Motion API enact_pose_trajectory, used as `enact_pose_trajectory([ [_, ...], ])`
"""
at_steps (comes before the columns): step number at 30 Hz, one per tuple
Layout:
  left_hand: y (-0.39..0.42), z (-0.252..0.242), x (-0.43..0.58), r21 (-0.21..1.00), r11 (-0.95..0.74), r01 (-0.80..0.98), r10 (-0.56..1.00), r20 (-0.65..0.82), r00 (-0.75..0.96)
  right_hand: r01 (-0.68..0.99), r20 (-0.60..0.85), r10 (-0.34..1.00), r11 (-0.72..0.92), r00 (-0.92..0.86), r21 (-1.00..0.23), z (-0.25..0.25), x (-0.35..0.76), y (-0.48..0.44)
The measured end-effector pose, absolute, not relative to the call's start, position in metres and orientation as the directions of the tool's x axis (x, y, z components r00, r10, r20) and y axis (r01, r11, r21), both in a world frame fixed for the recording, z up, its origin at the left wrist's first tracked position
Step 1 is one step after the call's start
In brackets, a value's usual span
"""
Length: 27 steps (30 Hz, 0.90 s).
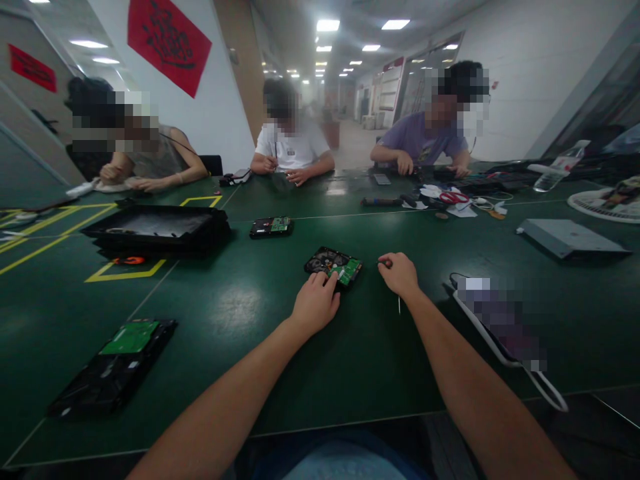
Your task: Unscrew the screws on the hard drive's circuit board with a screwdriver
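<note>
A hard drive (345, 268) with a green circuit board lies on the green table in front of me. My left hand (316, 300) holds it at its near edge, the index fingertip on the board and the other fingers curled beside it. Just to the right of the drive, my right hand (400, 273) is closed around what looks like a screwdriver (399, 305). Its thin pale shaft shows below the fingers; most of the handle is hidden in the fist.
Other drives (271, 227) lie farther off and, inside a black caddy (113, 367), at near left. A black tray (157, 227) stands behind left. Right are a pouch (500, 327), a grey metal box (570, 238) and red scissors (454, 198). Three people sit across the table.
</note>
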State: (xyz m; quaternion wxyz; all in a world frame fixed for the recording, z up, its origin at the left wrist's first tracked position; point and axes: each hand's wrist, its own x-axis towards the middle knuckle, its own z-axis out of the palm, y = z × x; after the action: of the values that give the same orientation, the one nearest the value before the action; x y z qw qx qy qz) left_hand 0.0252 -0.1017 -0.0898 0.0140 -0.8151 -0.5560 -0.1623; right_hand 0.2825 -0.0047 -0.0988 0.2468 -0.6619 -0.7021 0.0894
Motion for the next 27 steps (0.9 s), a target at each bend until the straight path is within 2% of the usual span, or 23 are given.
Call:
enact_pose_trajectory([
  [6, -0.1011, -0.0903, 0.0252, 0.158, -0.372, 0.915, 0.908, 0.267, 0.323, 0.918, 0.205, 0.978, 0.115, -0.038, -0.380, -0.0930, 0.2755, -0.0084],
  [27, -0.1023, -0.0920, 0.0281, 0.237, -0.334, 0.912, 0.922, 0.282, 0.265, 0.919, 0.221, 0.974, 0.138, -0.057, -0.370, -0.0931, 0.2745, -0.0115],
])
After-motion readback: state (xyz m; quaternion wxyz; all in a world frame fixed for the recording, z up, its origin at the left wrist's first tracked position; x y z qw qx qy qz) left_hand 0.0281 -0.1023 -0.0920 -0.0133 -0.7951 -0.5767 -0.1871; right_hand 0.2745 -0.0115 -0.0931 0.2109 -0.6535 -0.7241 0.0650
